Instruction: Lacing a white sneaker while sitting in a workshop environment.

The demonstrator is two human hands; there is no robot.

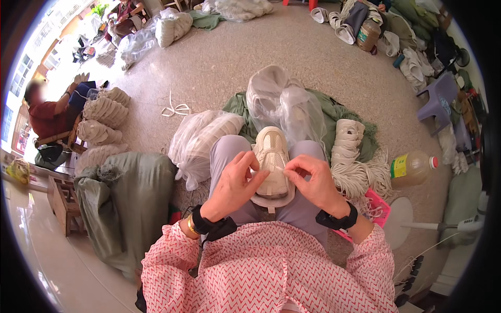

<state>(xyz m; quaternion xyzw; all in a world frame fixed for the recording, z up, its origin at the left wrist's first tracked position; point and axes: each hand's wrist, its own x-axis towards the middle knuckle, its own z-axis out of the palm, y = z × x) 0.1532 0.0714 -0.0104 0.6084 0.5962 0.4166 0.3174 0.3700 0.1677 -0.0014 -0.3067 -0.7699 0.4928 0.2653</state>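
Both my left grip (234,180) and right grip (315,178) curl as if pinching, at either side of the cream shoe (275,171); whether either holds its laces (271,152), I cannot tell. The shoe sits between my knees (226,148); if they part, it could drop.

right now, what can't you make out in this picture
All in the head view:
Beige lace-up shoe: underside, hidden beneath it.
Bare left hand and bare right hand: any grip on thin off-white lace, too small.
Bulging grey-green cloth sack: contents, hidden by its cloth.
Bright pink plastic basket: part, behind the right forearm.
Person in grey trousers: upper body, cut off by upper edge.
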